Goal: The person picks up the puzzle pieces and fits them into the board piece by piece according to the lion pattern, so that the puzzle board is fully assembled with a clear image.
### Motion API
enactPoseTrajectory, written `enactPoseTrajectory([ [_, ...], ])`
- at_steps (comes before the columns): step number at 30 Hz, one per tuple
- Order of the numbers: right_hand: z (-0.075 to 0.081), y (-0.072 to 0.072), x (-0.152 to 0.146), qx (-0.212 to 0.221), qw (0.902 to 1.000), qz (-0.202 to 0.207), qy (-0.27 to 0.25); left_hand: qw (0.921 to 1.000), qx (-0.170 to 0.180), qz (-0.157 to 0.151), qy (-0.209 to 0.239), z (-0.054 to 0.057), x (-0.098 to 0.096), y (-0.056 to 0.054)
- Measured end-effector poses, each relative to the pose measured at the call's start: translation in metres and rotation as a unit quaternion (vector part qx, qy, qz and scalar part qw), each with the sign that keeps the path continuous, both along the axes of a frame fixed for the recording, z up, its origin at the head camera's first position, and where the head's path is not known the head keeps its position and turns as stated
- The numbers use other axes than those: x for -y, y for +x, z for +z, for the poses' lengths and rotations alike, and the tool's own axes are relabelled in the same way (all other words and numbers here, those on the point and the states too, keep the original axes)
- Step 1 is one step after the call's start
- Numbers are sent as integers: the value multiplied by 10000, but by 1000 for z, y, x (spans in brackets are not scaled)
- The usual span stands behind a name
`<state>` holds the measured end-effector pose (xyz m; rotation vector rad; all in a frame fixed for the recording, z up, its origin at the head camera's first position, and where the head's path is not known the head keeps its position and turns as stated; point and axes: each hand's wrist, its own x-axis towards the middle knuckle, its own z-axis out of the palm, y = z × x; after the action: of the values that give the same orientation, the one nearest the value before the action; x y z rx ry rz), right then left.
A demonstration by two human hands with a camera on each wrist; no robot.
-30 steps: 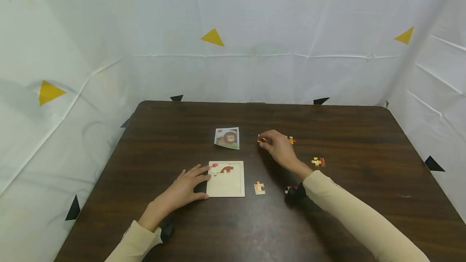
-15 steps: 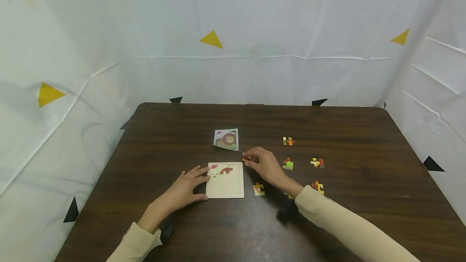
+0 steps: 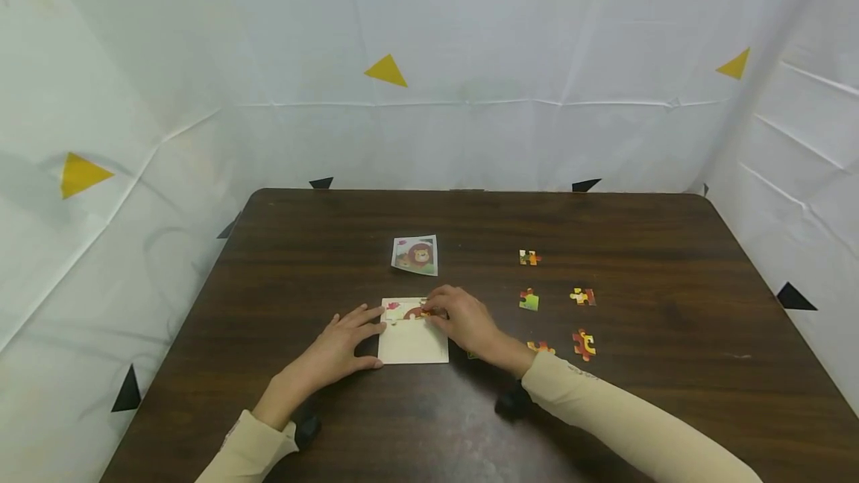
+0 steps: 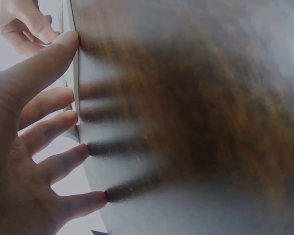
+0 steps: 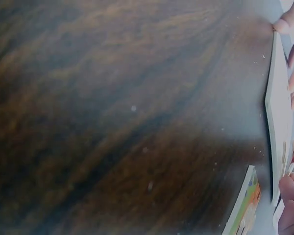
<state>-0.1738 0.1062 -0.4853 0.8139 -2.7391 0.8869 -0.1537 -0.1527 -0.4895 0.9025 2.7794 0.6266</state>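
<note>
White sheeting behind, dark wood table below. Puzzle tray: pale, square, lying flat near mid-table, top row partly filled with pink flower and reddish-brown mane. Right hand: thumb and fingertips close together, pinching an orange-red piece at tray's top right; piece mostly hidden. Left hand: fingers spread wide, thumb and two fingertips at tray's left edge, other two on tabletop. Tray sits well in from table's edges; strip of wood separates it from lion picture card beyond. Five loose pieces scattered right, well apart from tray. Right wrist blocks part of one, plus most of a green piece just beside tray.
</note>
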Motion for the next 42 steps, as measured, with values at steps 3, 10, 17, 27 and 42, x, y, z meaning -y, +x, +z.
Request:
enactPoseTrajectory([
  [3,0,0,1,-165,9996,171,138,10000,1,-33,43,1,0,0],
  [10,-1,-1,0,-385,9971,436,491,9999,-70,-52,67,0,0,-1],
  [17,-2,1,0,-984,9861,606,1197,9999,-96,-71,78,1,0,-3],
  [27,-2,2,-1,-1606,9623,700,2083,9998,-180,-85,79,1,-1,-4],
  [42,2,12,5,-1914,9320,673,3003,9999,-8,-33,110,-1,1,0],
])
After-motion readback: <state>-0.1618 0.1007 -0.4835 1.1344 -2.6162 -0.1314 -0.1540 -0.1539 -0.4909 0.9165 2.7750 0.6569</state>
